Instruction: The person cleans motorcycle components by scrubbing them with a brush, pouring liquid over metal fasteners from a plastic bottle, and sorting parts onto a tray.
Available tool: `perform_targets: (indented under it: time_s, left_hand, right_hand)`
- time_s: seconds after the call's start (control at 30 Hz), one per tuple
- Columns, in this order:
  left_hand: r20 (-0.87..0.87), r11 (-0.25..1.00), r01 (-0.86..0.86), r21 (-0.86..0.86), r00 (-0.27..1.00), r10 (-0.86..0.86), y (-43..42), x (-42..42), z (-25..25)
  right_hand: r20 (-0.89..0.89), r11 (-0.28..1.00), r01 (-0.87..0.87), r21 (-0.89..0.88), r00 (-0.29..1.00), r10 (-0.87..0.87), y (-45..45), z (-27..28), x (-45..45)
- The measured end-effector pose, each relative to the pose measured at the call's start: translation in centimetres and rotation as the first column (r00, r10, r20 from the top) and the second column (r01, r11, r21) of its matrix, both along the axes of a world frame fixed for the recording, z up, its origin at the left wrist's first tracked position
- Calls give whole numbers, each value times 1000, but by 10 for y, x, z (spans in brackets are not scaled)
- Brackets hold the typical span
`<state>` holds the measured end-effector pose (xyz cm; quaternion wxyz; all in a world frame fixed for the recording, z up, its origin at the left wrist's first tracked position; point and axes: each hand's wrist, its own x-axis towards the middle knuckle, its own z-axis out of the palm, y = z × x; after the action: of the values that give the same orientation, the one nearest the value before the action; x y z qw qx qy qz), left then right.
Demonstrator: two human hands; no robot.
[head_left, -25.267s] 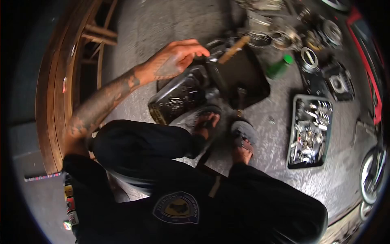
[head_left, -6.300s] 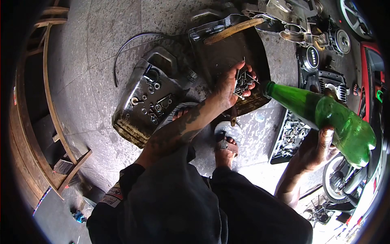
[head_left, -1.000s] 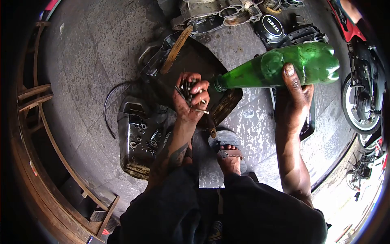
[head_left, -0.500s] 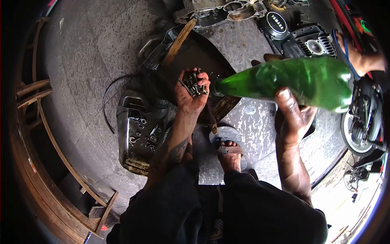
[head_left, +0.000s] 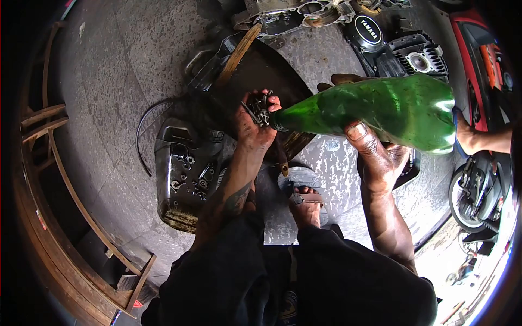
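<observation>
Cupped palm up, my left hand (head_left: 255, 127) holds a bunch of metal bolts (head_left: 261, 111) with its fingers curled round them. It is over a dark cut-open container (head_left: 283, 73) that has a wooden stick (head_left: 239, 51) across its rim. My right hand (head_left: 375, 146) grips a green plastic bottle (head_left: 380, 108), tilted nearly level, from below. The bottle's dark mouth is at the bolts, beside the fingers of my left hand. To the left, a second cut container (head_left: 166, 185) holds washers and small metal parts (head_left: 190, 176).
Engine casings (head_left: 304, 13), a round YAMAHA cover (head_left: 368, 30) and a finned cylinder part (head_left: 418, 61) lie beyond the containers. A wooden bench (head_left: 41, 201) is at the left. Another person's foot (head_left: 466, 136) and a motorcycle (head_left: 476, 193) are at the right.
The bottle has moved left, bringing its mouth from just right of my left hand to the bolts. The other person's foot has shifted down in view. My left hand still holds the bolts.
</observation>
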<state>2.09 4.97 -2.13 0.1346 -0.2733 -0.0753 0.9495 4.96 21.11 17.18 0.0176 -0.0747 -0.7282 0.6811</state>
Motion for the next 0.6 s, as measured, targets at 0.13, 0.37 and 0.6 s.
perform_targets:
  time_s: [0.13, 0.37, 0.6]
  left_hand:
    - [4, 1000, 15, -5, 1000, -15, 2, 1, -3]
    - [17, 994, 107, -29, 994, -106, 6, 5, 8]
    - [137, 962, 147, -229, 984, -117, 10, 9, 10]
  right_hand:
    - [-32, 994, 24, -103, 999, -27, 0, -8, -6]
    - [-73, 980, 22, -199, 997, -37, -2, -16, -16]
    - [-90, 978, 1, -208, 996, -20, -2, -5, -16]
